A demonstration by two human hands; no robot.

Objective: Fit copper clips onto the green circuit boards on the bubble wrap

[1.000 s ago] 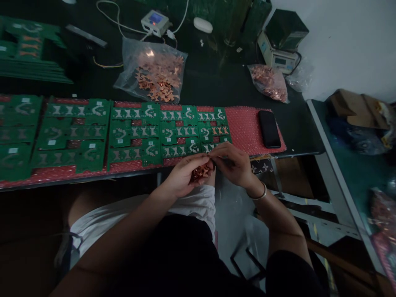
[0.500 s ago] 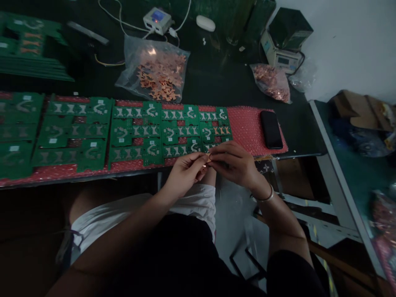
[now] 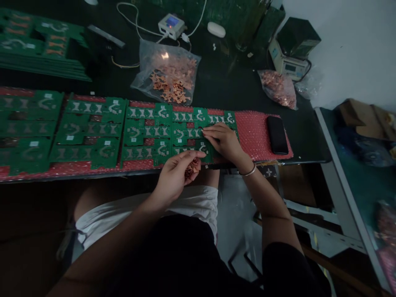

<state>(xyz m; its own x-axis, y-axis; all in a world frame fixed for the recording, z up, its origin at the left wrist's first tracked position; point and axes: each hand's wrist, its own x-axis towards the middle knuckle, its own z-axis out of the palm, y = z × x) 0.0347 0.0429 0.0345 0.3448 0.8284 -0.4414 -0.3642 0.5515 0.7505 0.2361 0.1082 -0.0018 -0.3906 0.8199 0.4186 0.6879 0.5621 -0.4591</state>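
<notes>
My left hand [image 3: 175,175] is curled around several small copper pieces [image 3: 192,168], just off the table's front edge. Above the boards, my right hand [image 3: 225,142] has its fingertips pinched together at the right side of a green circuit board [image 3: 182,134]. Whatever those fingertips hold is too small to make out. Another circuit board [image 3: 221,118] lies partly hidden under the right hand. More green circuit boards [image 3: 134,128] stretch in a row to the left, with silvery pads and white labels on them.
Pink bubble wrap [image 3: 252,136] lies beneath the boards, with a black phone [image 3: 277,135] on its right end. Behind are a clear bag of copper pieces [image 3: 171,84], a second bag [image 3: 278,88], a small display box [image 3: 171,25] with cables, and a board stack [image 3: 40,62].
My right hand has parted from the left and moved up and slightly left onto the boards. The left hand has turned, showing the copper pieces in it. The view has shifted slightly.
</notes>
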